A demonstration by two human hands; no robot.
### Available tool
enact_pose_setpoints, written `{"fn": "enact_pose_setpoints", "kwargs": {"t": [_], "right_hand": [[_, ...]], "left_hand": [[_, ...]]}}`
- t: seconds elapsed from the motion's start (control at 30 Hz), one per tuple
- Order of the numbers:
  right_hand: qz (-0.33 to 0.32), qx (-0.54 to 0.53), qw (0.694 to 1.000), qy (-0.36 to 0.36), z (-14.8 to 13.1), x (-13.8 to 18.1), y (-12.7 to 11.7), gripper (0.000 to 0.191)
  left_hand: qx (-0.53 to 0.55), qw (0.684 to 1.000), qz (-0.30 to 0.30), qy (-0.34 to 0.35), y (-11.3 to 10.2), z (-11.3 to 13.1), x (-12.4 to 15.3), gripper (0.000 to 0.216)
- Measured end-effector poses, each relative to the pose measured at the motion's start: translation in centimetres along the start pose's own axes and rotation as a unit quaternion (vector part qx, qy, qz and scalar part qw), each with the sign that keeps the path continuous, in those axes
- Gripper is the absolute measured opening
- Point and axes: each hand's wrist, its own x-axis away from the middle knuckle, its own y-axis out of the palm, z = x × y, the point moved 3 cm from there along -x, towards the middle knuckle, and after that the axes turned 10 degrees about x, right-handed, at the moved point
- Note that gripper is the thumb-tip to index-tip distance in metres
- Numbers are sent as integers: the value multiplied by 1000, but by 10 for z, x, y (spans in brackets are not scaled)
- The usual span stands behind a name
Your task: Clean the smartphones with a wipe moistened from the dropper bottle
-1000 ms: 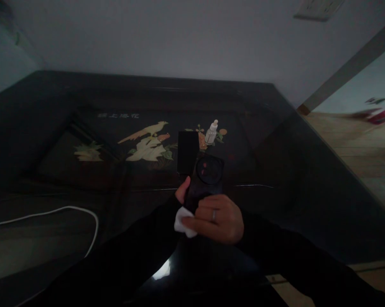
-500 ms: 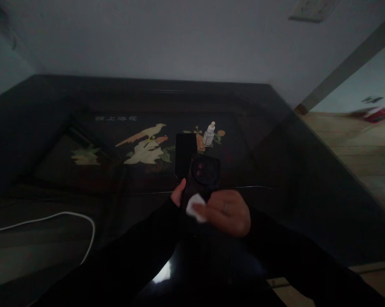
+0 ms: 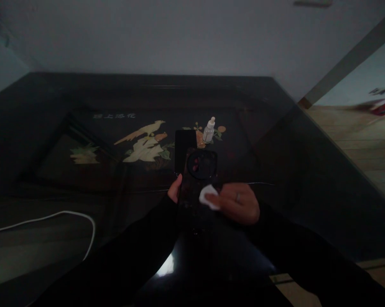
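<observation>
My left hand point(image 3: 175, 192) grips a black phone point(image 3: 199, 170) from below, back side up, its round camera bump facing me. Only the thumb of that hand shows along the phone's left edge. My right hand point(image 3: 239, 202), a ring on one finger, pinches a small white wipe point(image 3: 208, 198) and presses it against the phone's back just below the camera bump. Both arms are in dark sleeves.
A dark lacquered table point(image 3: 84, 98) with a bird-and-flower inlay point(image 3: 143, 140) lies beneath. On it stand a small white dropper bottle point(image 3: 209, 130) and a flat black rectangular object point(image 3: 184, 145). A white cable point(image 3: 52, 217) loops at the left. Wooden floor point(image 3: 365, 145) shows at the right.
My right hand has slid the white wipe from the phone's lower left edge up and to the right, toward the camera bump. The phone has tipped slightly away from me.
</observation>
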Motion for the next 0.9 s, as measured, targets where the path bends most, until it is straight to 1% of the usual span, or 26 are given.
{"fn": "enact_pose_setpoints", "kwargs": {"t": [0.03,0.1,0.17,0.23,0.27,0.37,0.4,0.47,0.5,0.53,0.57,0.63,0.7,0.73,0.8,0.87,0.9], "right_hand": [[11,12,1000,24,4,1,0,13],[13,8,1000,21,3,3,0,12],[7,-19,999,-32,-6,4,0,10],[-1,-34,998,-61,-13,4,0,7],[-6,-32,998,-55,-13,4,0,8],[13,6,1000,18,-5,5,-2,13],[19,11,999,23,-3,5,-3,13],[8,-6,1000,-18,-6,5,-3,13],[2,-19,999,-38,-7,5,-2,13],[1,-27,999,-43,-7,5,-2,13],[3,-23,999,-24,-3,6,-3,12],[32,18,997,73,14,7,-5,10],[75,84,977,183,33,9,-10,5],[92,113,965,220,41,9,-12,2],[117,146,949,254,46,6,-15,4],[109,147,949,256,42,0,-15,4],[97,138,956,241,36,-4,-14,5]], "left_hand": [[-7,1000,9,4,-1,1,1,56],[-12,1000,8,-2,2,3,3,54],[-8,1000,-14,-21,7,1,4,60],[-8,999,-27,-31,11,-2,5,66],[-10,1000,-22,-19,12,-2,4,66],[-21,998,9,56,9,2,2,56],[-22,998,14,61,8,4,1,56],[-15,1000,5,23,7,4,1,63],[-7,1000,-9,-3,7,4,2,65],[2,999,-25,-27,8,4,2,66],[8,998,-40,-50,10,3,4,65],[13,995,-56,-87,11,0,7,61],[21,991,-56,-116,12,-7,10,63],[24,990,-57,-124,12,-11,11,64],[7,991,-56,-123,13,-19,13,67],[-30,992,-54,-108,15,-25,13,72],[-43,993,-48,-97,16,-26,13,74]]}}
